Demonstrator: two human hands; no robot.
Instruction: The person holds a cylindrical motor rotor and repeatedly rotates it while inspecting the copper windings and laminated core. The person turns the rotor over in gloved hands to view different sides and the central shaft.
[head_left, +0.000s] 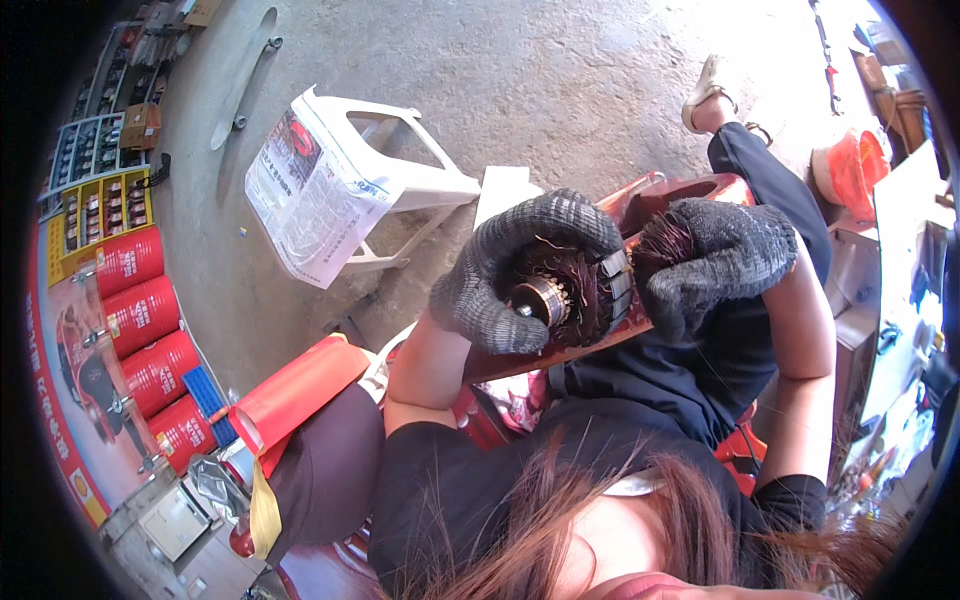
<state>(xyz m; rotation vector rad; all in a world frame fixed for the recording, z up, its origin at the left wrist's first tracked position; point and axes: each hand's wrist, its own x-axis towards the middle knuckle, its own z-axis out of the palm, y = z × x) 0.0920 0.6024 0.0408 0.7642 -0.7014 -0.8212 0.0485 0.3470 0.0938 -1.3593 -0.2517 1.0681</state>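
Gloved left hand curls around a wire-wound rotor at its copper end. Gloved right hand clasps the opposite end.

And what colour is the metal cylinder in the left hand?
The metal cylinder is copper-brown, seen best in the head view.

looks like a repair wkshp: concrete flr, red drums, stocked yellow rack & wound motor pt.

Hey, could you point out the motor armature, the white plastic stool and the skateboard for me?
Motor armature (586, 290): head view, on its dark windings.
White plastic stool (408, 178): head view, on its bare side.
Skateboard (245, 80): head view, on its deck.
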